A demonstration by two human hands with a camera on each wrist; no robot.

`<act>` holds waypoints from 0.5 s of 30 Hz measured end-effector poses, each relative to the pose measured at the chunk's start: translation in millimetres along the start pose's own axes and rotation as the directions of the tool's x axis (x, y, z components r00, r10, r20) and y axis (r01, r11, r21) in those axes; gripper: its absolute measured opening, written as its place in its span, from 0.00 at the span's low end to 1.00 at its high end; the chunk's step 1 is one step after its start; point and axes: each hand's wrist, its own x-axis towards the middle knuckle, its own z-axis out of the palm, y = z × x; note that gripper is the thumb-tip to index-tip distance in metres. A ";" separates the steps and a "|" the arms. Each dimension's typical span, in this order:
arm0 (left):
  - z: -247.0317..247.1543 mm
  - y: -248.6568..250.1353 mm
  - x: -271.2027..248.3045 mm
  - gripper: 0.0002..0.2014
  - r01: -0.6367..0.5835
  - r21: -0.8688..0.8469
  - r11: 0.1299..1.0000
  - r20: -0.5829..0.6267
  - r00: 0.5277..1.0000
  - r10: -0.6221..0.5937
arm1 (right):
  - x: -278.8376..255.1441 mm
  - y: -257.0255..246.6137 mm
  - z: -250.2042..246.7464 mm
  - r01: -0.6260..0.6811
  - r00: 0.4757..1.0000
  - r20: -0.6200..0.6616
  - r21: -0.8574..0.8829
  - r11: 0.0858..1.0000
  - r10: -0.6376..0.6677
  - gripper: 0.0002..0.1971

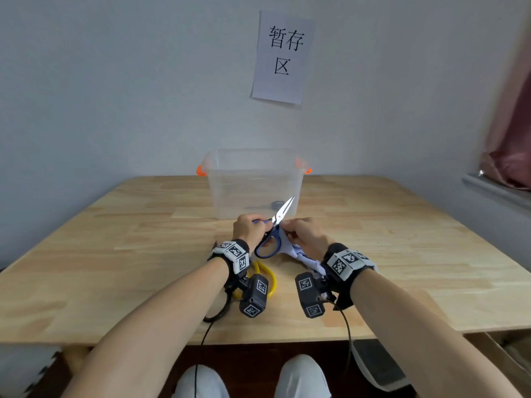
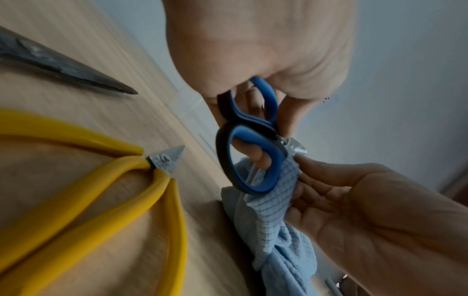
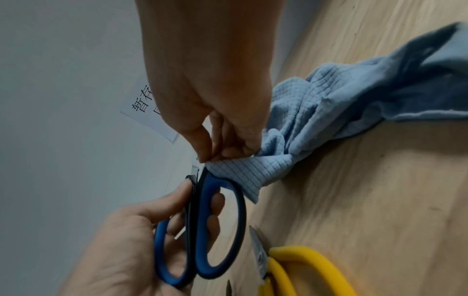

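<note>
At the middle of the tabletop [image 1: 115,254], head view first: the left hand [image 1: 248,229] has its fingers curled through the loops of the blue scissors [image 1: 274,225]. The right hand [image 1: 306,235] pinches the blue cloth [image 1: 298,255] right up against the handle. The blades are together, tilted up and away toward the clear bin [image 1: 254,182], which stands just behind them, so that's the tight side. There's lots of bare wood out to both side edges, and the near edge is back by the forearms. The yellow scissors [image 1: 271,278] lie under the left wrist, with the dark scissors [image 1: 215,314] just beside them.

Left wrist view: the blue scissors [image 2: 253,156] are held off the wood, and the blue cloth [image 2: 278,210] is bunched against the lower loop and trails down. The yellow scissors [image 2: 101,190] and dark scissors [image 2: 63,64] lie flat off to the side, apart from both hands.

Right wrist view: the right hand [image 3: 215,90] squeezes a fold of the blue cloth [image 3: 341,100] at the pivot, and the rest lies along the wood. The tip of the yellow scissors [image 3: 303,260] sits just beside the blue loops.
</note>
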 end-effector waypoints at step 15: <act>-1.1 -10.1 32.2 0.04 -0.009 -0.230 0.973 0.077 0.997 0.027 | 31.8 15.5 13.5 0.199 0.976 0.027 0.267 0.943 -0.214 0.06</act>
